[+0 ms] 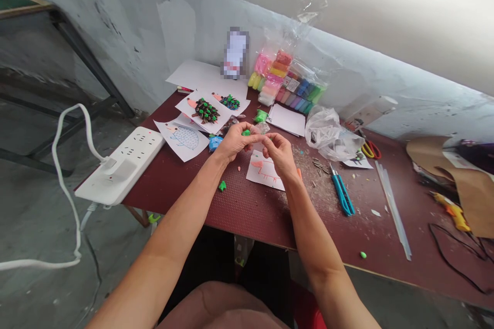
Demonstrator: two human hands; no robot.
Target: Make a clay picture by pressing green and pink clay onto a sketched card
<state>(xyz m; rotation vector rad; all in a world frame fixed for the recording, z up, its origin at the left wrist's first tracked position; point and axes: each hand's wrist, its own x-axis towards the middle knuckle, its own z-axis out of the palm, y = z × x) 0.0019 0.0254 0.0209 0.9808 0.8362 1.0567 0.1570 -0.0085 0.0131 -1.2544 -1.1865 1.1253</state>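
My left hand [240, 143] is closed around a lump of green modelling clay [246, 133], which shows between its fingers. Its fingertips meet those of my right hand [280, 153], which are pinched together with a trace of green between them. Below my hands lies a white card [266, 177] with an orange outline drawing, partly hidden by the right hand. A separate piece of green clay [222, 186] rests on the table nearer me. Behind my hands sits a green clay pack [261, 115], and a blue clay pack [215, 143] is to the left.
Decorated hedgehog cards [206, 111] and a blue hedgehog drawing [183, 140] lie left on the brown table [185, 193]. Coloured clay packs [299, 92] line the wall. Blue-handled cutters [341, 193], seeds [318, 165], glue sticks [393, 211] and a glue gun [453, 212] are right. A power strip [119, 164] overhangs the left edge.
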